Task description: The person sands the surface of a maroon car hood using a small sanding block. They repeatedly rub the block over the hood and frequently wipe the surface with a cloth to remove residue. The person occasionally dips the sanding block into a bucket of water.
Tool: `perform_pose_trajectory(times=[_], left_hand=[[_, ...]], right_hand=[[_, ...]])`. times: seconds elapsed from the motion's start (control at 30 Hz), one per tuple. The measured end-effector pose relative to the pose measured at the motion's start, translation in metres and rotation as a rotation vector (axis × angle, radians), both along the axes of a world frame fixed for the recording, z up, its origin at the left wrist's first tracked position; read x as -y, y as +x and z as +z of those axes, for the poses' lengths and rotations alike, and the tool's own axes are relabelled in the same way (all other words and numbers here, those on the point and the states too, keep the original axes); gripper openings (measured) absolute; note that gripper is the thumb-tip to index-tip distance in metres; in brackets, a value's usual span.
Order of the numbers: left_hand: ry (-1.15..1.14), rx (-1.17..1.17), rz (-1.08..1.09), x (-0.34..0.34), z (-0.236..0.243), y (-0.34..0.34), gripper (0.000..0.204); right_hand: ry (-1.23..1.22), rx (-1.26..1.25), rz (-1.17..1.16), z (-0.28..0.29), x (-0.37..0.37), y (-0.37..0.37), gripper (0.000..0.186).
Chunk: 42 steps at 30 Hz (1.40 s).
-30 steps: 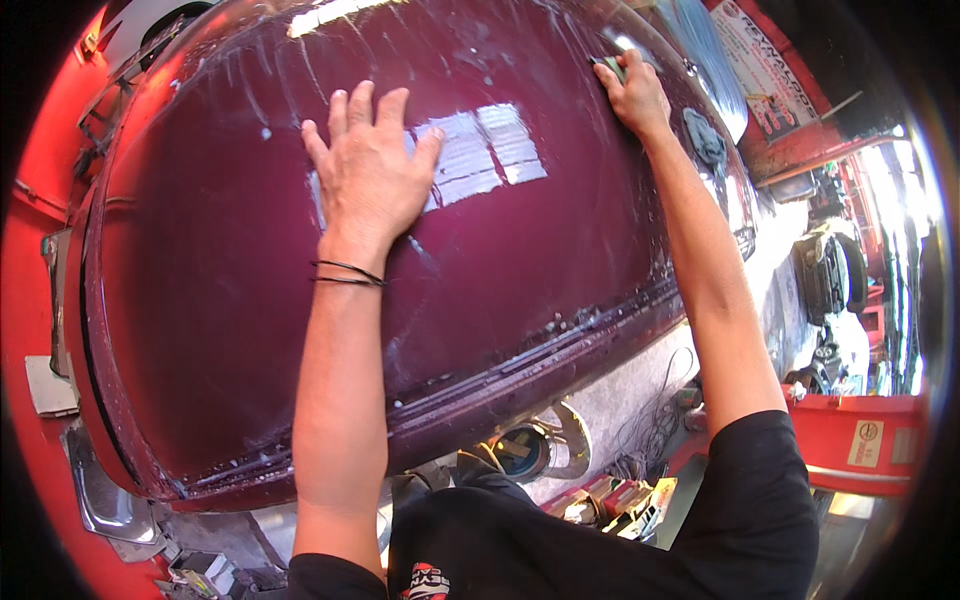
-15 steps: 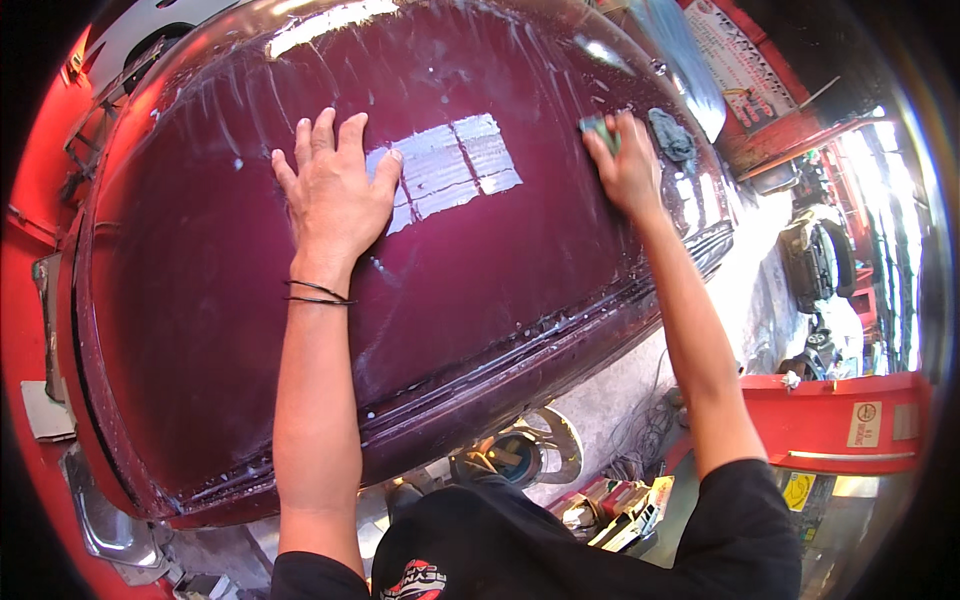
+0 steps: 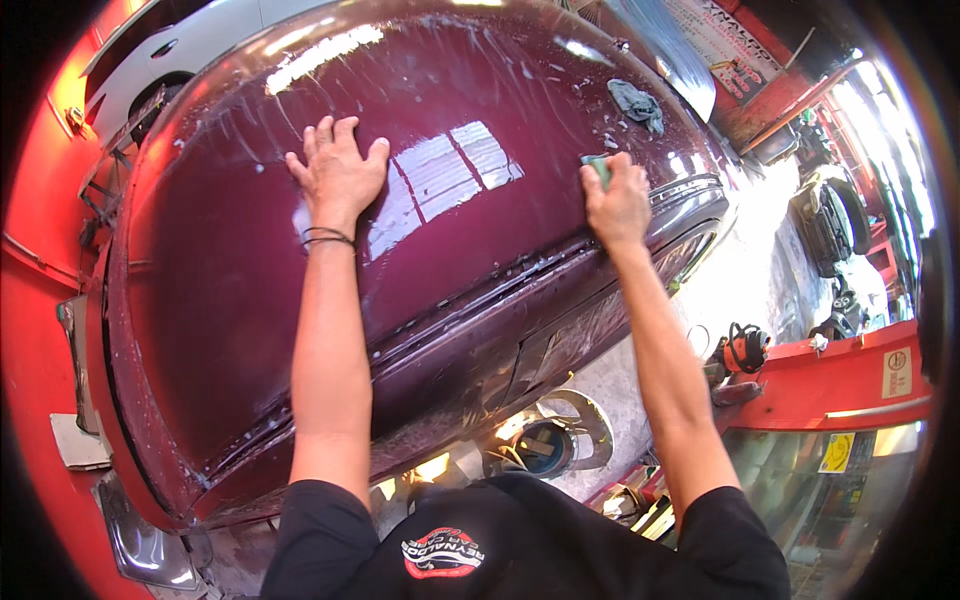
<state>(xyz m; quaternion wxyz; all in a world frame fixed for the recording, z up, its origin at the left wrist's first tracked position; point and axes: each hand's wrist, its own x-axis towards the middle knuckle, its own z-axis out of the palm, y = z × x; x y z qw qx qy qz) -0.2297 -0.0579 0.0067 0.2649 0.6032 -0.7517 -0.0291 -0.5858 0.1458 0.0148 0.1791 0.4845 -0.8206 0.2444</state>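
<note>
Green pad [image 3: 598, 169] sits near roof edge [image 3: 500, 286], open room leftward.

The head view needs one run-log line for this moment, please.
left hand: on maroon car roof | right hand: holding green pad | blue-grey cloth: on roof

Smooth, glossy painted metal is presented by the maroon car roof [image 3: 480, 230] (its shine is broken by whitish smears [image 3: 527, 72]). A matt, wrinkled surface is shown by the grey-blue cloth [image 3: 636, 106]; the green pad's [image 3: 600, 170] material cannot be made out. Dull black fabric is seen in the shirt [image 3: 530, 550].
</note>
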Motion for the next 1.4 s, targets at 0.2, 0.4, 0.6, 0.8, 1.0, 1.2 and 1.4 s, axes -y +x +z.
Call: perform_pose_trajectory(times=[0.2, 0.4, 0.6, 0.8, 1.0, 1.2, 1.4], left_hand=[[0.132, -0.172, -0.314, 0.006, 0.000, 0.047, 0.057], [-0.031, 0.004, -0.184, -0.091, -0.018, 0.228, 0.063], [-0.011, 0.047, 0.107, -0.164, -0.038, 0.311, 0.067], [0.017, 0.065, 0.128, -0.166, -0.034, 0.307, 0.068], [-0.012, 0.007, 0.088, -0.168, -0.034, 0.314, 0.068], [-0.024, -0.023, 0.072, -0.168, -0.036, 0.314, 0.066], [0.054, -0.106, 0.301, -0.141, -0.018, 0.265, 0.059]], right_hand=[[-0.163, -0.052, 0.420, -0.020, -0.023, 0.238, 0.033], [-0.070, 0.029, 0.172, 0.006, -0.019, 0.132, 0.040], [-0.095, -0.127, 0.106, -0.018, -0.002, 0.191, 0.045], [-0.145, -0.092, 0.645, -0.015, -0.017, 0.365, 0.038], [-0.005, -0.067, 0.296, 0.012, 0.016, 0.246, 0.041], [-0.053, -0.050, 0.384, -0.015, -0.013, 0.240, 0.042], [-0.040, -0.084, 0.403, 0.003, 0.055, 0.180, 0.041]])
